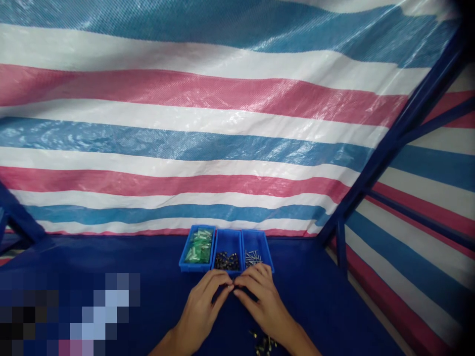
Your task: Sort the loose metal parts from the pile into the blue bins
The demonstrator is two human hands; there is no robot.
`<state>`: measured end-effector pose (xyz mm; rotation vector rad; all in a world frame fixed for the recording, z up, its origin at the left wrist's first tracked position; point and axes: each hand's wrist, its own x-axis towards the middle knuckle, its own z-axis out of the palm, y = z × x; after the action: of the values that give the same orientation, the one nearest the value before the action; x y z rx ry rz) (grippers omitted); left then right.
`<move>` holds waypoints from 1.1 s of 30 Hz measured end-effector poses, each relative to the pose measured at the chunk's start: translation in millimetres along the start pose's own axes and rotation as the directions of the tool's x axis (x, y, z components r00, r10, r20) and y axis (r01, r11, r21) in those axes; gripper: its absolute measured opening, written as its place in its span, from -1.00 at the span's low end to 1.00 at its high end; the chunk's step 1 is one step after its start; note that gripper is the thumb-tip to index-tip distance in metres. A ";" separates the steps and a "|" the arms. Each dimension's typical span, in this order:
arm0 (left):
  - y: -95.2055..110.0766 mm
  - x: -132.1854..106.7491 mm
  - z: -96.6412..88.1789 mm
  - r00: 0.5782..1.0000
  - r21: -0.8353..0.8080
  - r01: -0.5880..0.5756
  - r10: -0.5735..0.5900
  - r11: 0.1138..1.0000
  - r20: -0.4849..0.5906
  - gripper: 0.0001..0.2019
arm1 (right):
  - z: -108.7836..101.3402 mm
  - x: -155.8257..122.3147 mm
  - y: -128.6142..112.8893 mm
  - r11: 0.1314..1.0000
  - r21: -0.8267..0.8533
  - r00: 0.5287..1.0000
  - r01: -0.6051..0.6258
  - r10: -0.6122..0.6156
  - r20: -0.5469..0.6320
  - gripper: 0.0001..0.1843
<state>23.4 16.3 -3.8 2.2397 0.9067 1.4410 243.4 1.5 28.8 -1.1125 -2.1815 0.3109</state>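
My left hand [203, 306] and right hand [262, 299] nearly touch at the fingertips; I can't tell what they pinch. Metal pieces [263, 344] nearer me may be done; in 3 blue bins [228, 241], dark parts [226, 261], pins [253, 258] and packets [199, 250] wait.

Faced a wall of plastic sheeting [185, 116] striped blue, white and red, rippled and glossy with light. Saw more striped sheeting at right [426, 205], past slanting dark blue bars [373, 173]. Looked onto a dark blue tabletop [148, 257], with blue framing [22, 222] far left.
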 end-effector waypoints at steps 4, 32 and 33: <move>-0.9 -0.4 0.8 1.000 -0.005 0.013 -0.013 1.000 -0.012 -0.90 | 2.1 -2.2 1.3 1.000 0.016 1.000 -0.015 0.015 0.003 -0.88; 0.4 -5.6 -1.6 0.991 0.017 0.051 -0.053 0.999 0.121 -0.75 | 11.0 -6.1 13.5 0.999 -0.001 0.977 -0.042 0.040 -0.210 -0.83; 1.5 -4.8 -1.9 0.988 0.021 0.039 -0.042 0.999 0.146 -0.80 | 11.7 -6.7 15.1 0.998 0.011 0.968 -0.062 0.063 -0.243 -0.83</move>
<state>20.8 11.9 -5.4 2.2922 0.9155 1.2374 248.1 6.3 9.8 -1.1554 -1.9328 0.1943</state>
